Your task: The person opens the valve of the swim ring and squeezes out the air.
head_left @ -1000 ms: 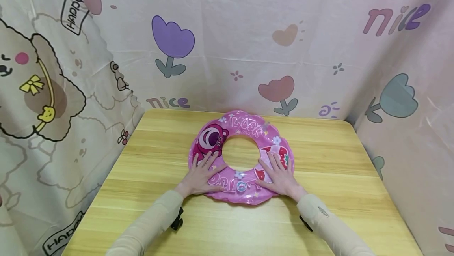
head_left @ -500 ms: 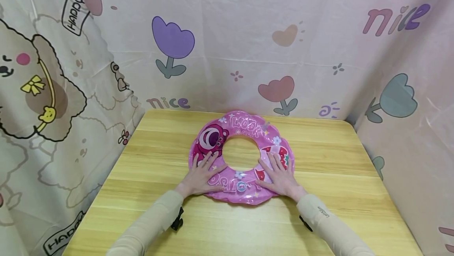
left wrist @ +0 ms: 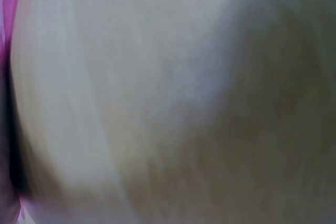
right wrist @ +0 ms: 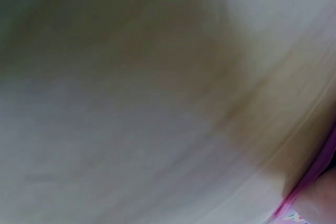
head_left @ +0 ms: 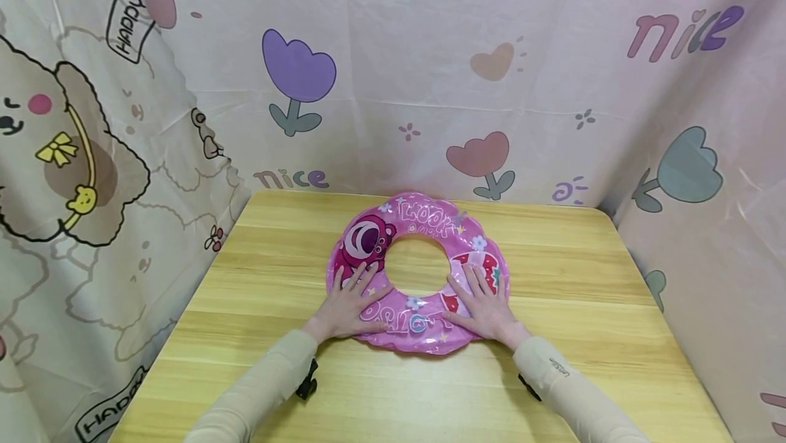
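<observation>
A pink inflatable swim ring [head_left: 424, 214] lies flat on the wooden table, printed with a bear on its left, a strawberry on its right and white lettering. My left hand [head_left: 351, 303] rests on its near left part with fingers spread over the bear print. On the near right part, over the strawberry, lies my right hand [head_left: 482, 303], fingers likewise spread. A round valve [head_left: 417, 323] shows on the ring's front between the hands. Both wrist views are mostly blurred tabletop, with a pink edge of the swim ring [left wrist: 9, 3] at the left wrist view's side.
The light wooden table [head_left: 571, 279] spreads around the ring on all sides. Its back edge meets a printed curtain [head_left: 393, 88], which also hangs along the left and right. A black strap [head_left: 307, 381] shows beneath the left sleeve.
</observation>
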`<action>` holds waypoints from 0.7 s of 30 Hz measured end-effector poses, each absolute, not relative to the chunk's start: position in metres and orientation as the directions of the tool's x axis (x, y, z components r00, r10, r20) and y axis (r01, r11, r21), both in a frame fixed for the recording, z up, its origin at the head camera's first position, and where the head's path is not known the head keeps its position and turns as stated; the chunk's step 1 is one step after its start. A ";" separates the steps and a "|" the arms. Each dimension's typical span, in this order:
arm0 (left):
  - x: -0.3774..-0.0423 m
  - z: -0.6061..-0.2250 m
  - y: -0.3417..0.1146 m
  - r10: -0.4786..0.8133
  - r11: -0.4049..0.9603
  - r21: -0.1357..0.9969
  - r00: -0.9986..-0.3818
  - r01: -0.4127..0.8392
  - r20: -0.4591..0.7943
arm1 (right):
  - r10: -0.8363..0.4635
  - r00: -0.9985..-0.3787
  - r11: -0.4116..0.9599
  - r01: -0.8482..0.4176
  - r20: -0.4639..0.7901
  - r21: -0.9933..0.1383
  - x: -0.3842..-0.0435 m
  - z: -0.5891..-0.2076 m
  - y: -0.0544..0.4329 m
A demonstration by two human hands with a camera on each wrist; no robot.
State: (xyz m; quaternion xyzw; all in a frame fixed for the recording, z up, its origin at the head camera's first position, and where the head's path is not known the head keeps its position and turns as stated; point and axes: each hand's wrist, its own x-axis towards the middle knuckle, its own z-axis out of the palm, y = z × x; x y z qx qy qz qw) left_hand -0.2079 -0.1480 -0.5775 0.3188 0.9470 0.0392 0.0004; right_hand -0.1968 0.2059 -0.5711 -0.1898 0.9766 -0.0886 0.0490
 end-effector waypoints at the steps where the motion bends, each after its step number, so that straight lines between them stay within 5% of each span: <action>1: -0.208 -0.578 -0.148 0.603 0.794 0.078 -0.797 0.603 0.022 | -0.377 -0.924 0.914 -0.359 -0.067 -0.191 -0.197 -0.571 0.206; 21: -0.210 -0.582 -0.148 0.594 0.799 0.107 -0.804 0.592 0.018 | -0.382 -0.923 0.911 -0.366 -0.053 -0.193 -0.198 -0.571 0.206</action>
